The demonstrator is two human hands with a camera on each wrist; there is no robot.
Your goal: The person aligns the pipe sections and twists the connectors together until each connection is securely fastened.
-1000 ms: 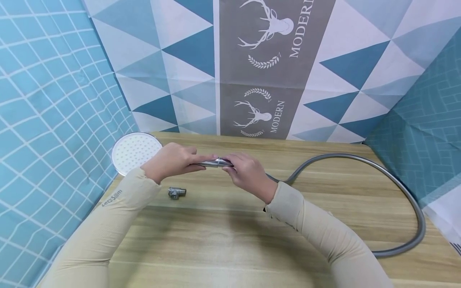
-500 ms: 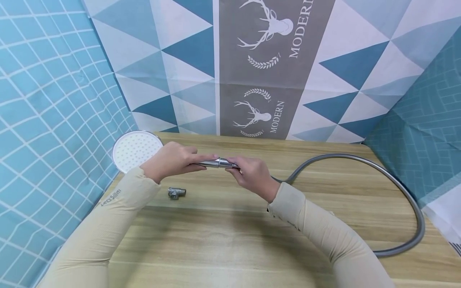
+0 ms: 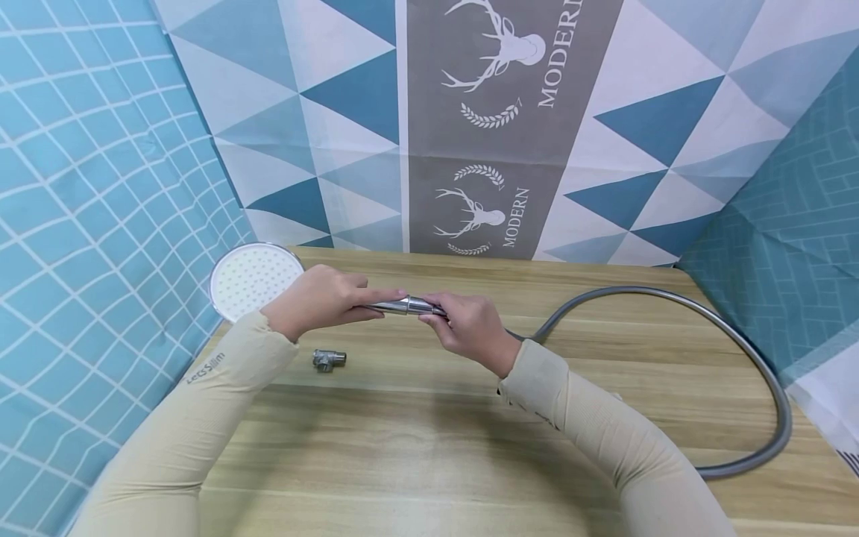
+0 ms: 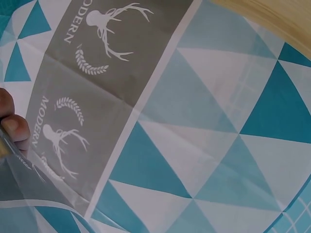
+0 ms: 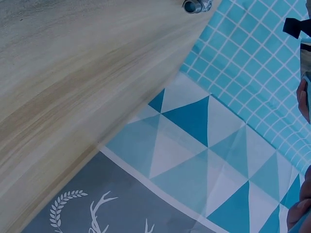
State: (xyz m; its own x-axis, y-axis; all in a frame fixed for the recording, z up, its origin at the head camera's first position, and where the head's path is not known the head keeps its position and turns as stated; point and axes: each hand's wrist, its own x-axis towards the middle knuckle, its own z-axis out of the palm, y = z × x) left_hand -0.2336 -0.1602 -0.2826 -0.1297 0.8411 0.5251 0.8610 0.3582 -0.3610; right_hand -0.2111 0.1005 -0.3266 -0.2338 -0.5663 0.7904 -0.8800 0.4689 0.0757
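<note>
A round shower head (image 3: 251, 282) with a white nozzle face is in my left hand (image 3: 318, 298), which grips its chrome handle (image 3: 392, 305) with the index finger stretched along it. At the handle's end, my right hand (image 3: 473, 328) pinches the chrome end fitting (image 3: 423, 306) of a grey shower hose (image 3: 775, 388). Handle and fitting lie in one line, meeting at a ring. The right fingers hide part of the fitting. In the left wrist view, fingertips (image 4: 17, 128) show at the left edge beside a shiny surface (image 4: 29, 179) mirroring the wall print.
A small chrome angle valve (image 3: 329, 359) lies on the wooden table (image 3: 403, 462) below the left hand. The hose loops across the table's right side. A printed cloth (image 3: 362, 97) hangs behind, with blue tile-pattern cloth (image 3: 87, 186) at left and teal cloth (image 3: 798, 216) at right.
My right hand has shifted slightly to the right over the past second, baring more of the chrome fitting. The left hand and shower head stay nearly still; little differs in the last half second.
</note>
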